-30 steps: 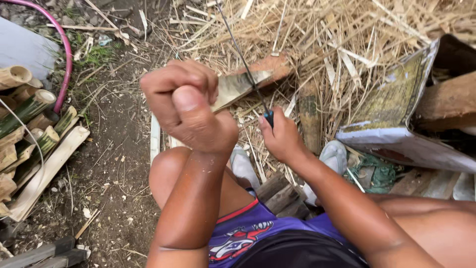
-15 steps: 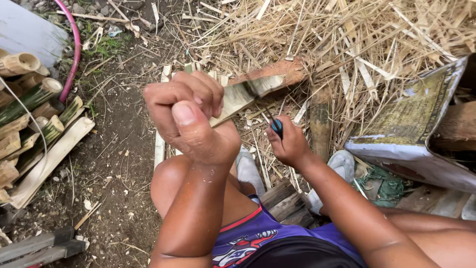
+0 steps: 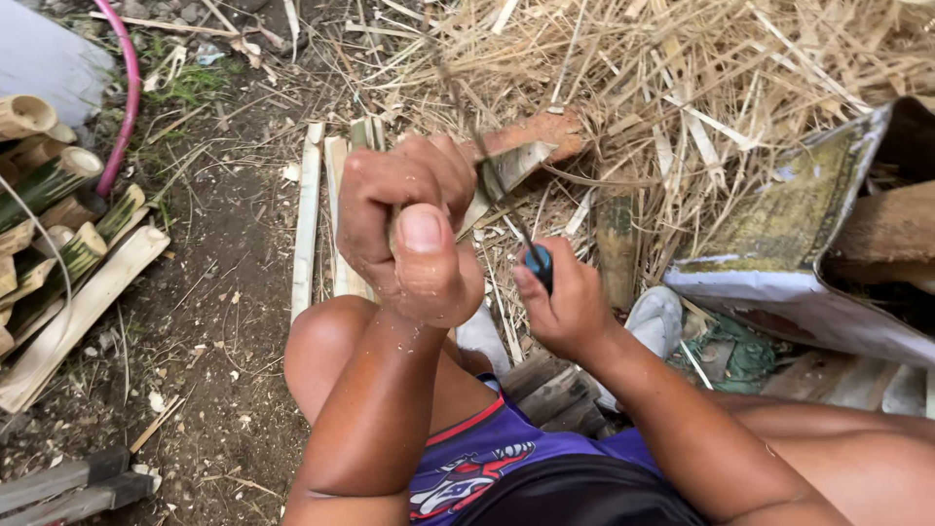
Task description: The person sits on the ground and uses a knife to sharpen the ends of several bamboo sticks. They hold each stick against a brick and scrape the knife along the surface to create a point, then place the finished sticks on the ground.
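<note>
Bamboo strip [image 3: 506,170] sat in front of the raised left knee, one end gripped in the left hand [image 3: 404,229], the far end angled up-right toward the straw pile [image 3: 682,88]. Left hand was fisted tight around it, thumb on top. Right hand [image 3: 565,302] was closed on a knife with a dark blue handle [image 3: 539,265]; its thin blade [image 3: 487,156] ran up-left and met the strip just beside the left fingers. Exact contact point was hidden by the fist.

Step in hand, my read: shaving or splitting the strip, mid-cut. Next move would call for a steady clamp from the left hand and controlled blade pressure directed away from the fingers, since blade and knuckles were very close.

Around: flat bamboo slats [image 3: 312,214] on the dirt by the knee, cut bamboo sections [image 3: 58,205] stacked at left, a pink hose [image 3: 122,107] behind them, a worn sack [image 3: 799,244] at right.
</note>
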